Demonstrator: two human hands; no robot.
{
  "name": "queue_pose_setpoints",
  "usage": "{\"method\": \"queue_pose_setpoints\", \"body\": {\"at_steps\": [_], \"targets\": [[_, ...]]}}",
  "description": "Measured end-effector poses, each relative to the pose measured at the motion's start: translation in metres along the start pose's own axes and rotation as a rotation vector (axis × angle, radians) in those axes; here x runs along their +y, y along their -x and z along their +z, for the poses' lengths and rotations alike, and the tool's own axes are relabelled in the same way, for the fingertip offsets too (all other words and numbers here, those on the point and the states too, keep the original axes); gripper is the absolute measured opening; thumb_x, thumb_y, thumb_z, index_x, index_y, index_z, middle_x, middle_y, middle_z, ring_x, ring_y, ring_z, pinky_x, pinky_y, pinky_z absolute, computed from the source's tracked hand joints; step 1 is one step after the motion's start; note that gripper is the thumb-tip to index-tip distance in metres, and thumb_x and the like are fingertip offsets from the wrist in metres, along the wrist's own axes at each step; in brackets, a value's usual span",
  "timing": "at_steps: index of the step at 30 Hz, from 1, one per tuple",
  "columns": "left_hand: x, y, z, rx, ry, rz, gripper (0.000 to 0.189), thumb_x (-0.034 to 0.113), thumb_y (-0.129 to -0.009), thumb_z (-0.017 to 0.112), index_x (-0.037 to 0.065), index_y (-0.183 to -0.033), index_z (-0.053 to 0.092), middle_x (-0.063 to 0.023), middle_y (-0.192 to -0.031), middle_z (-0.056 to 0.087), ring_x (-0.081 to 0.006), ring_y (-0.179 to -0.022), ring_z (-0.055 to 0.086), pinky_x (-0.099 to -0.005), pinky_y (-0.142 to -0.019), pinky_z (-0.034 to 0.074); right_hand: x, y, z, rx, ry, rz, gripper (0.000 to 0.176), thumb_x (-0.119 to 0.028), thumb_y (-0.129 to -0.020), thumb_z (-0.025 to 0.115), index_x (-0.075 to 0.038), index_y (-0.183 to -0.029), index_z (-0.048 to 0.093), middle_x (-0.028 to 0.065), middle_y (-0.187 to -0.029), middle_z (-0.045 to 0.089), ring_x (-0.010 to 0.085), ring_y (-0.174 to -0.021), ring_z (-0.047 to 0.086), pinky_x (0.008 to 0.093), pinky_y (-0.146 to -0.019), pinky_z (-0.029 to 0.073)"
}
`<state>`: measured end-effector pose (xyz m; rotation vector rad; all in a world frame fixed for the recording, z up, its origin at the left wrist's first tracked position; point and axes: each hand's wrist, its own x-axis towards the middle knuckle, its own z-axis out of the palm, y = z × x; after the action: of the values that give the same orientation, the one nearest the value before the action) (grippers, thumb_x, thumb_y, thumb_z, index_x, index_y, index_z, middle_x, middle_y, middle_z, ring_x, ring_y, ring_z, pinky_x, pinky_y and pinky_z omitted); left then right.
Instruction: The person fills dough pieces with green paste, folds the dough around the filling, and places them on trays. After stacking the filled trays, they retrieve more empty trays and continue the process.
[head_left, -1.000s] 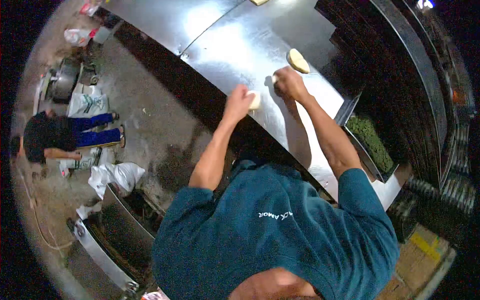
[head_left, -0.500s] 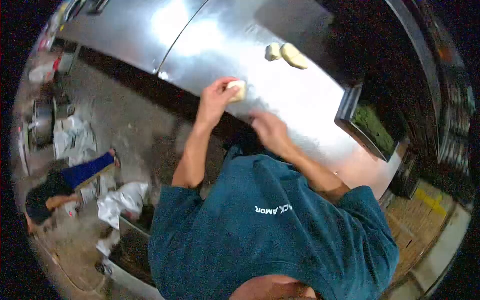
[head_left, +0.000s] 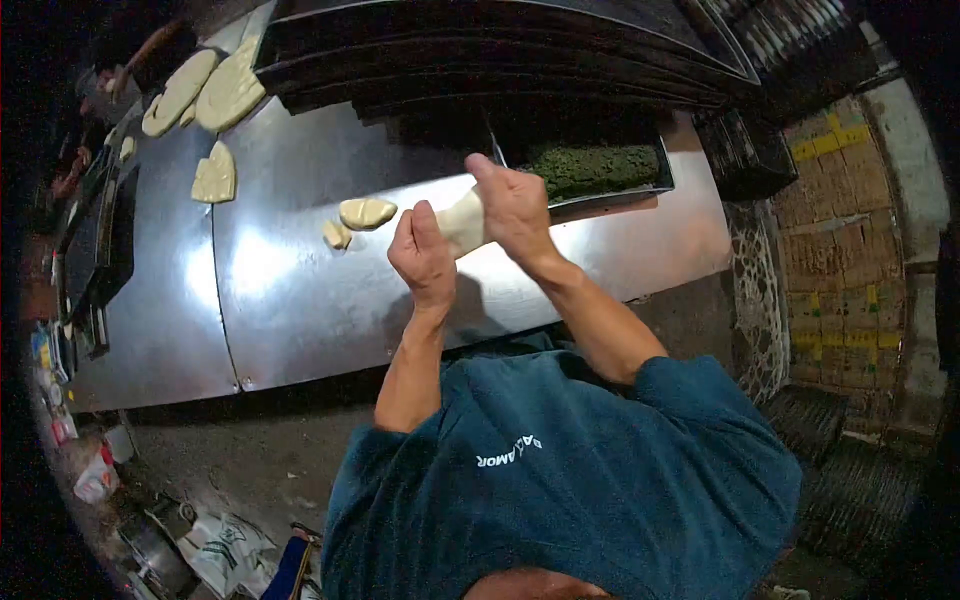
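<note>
Both my hands are closed on a pale piece of dough [head_left: 463, 224] that stretches between them above the metal table [head_left: 290, 345]. My left hand [head_left: 424, 257] grips its left end with the thumb up. My right hand [head_left: 514, 207] wraps the other end, a little farther from my body. The fingers cover both ends of the dough. Just left of my left hand, a larger dough piece [head_left: 367, 213] and a small dough lump [head_left: 337, 235] lie on the table. Beyond my right hand stands a dark tray with a crumbly green mass [head_left: 590, 168] in it.
Stacked dark trays [head_left: 500, 62] line the table's far side. Large flat dough slabs [head_left: 181, 92] and a smaller dough piece [head_left: 213, 177] lie at the left. Another person's arm [head_left: 150, 45] shows at the far left. Cardboard boxes [head_left: 838, 255] stand at the right.
My view has turned, bringing more of the table and trays into sight. My right hand, earlier apart from the dough in my left, now grips it too, and the dough is drawn out longer.
</note>
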<state>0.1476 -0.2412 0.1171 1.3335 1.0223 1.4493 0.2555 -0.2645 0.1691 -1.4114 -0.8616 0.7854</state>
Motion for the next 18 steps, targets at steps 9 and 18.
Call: {"method": "queue_pose_setpoints", "body": {"at_steps": [9,18], "targets": [[-0.05,0.02,-0.003,-0.338,0.517,-0.793,0.033,0.019,-0.092,0.056,-0.005,-0.115,0.056,-0.01,-0.094,0.065,-0.0166,-0.086,0.062,-0.0279,-0.068,0.055,0.088,0.02,-0.062,-0.547,0.74,-0.539,0.021,-0.012,-0.073,0.064,-0.006,-0.094,0.062,0.0127,-0.095,0.063,0.0328,-0.086,0.06,0.0402,-0.074,0.051],[-0.045,0.036,-0.049,-0.133,-0.06,-0.653,0.033,0.007,-0.088,0.057,-0.007,-0.118,0.054,-0.0119,-0.106,0.062,-0.0166,-0.094,0.06,-0.0285,-0.084,0.048,0.138,-0.158,-0.096,-0.374,1.444,-0.201,0.015,-0.015,-0.077,0.061,-0.003,-0.071,0.069,0.0205,-0.077,0.067,0.0353,-0.069,0.067,0.0432,-0.058,0.054]]}}
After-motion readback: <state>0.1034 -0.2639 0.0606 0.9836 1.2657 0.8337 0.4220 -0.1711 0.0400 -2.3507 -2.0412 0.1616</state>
